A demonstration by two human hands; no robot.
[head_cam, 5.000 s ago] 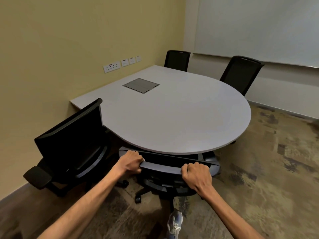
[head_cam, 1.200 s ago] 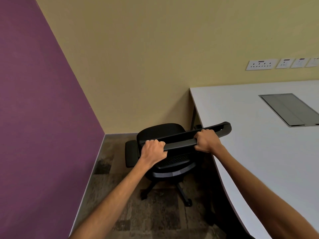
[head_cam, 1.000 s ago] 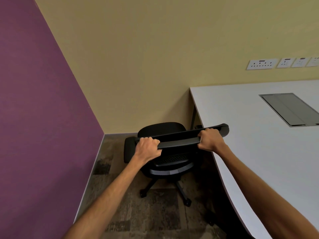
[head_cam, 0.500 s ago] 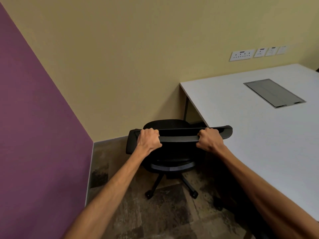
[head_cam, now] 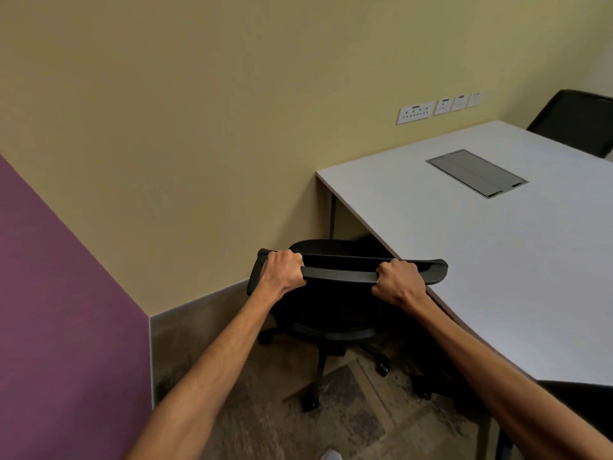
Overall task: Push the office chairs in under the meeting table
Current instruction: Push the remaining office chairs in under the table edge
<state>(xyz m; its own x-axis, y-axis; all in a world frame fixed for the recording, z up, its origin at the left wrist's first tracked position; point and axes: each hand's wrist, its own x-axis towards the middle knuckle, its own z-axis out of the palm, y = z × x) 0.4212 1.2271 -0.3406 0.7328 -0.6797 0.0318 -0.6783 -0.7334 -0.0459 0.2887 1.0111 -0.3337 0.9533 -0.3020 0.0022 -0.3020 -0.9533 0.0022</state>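
A black office chair [head_cam: 335, 313] stands on the carpet beside the left edge of the white meeting table [head_cam: 464, 247]. Both of my hands grip the top bar of its backrest: my left hand [head_cam: 282, 272] near the bar's left end, my right hand [head_cam: 396, 280] near its right end. The right tip of the backrest overlaps the table's edge. The seat lies between the table's corner and the yellow wall. Its wheeled base shows below.
A second black chair [head_cam: 575, 122] stands at the table's far side. A grey cable hatch [head_cam: 476, 172] is set into the tabletop. Wall sockets [head_cam: 438, 107] sit on the yellow wall. A purple wall [head_cam: 59, 327] closes the left side. Patterned carpet covers the floor.
Five seconds ago my hands held another chair at the table's rounded end. Over the last second this chair's backrest has swung level and shifted slightly toward the table; my view has turned right.
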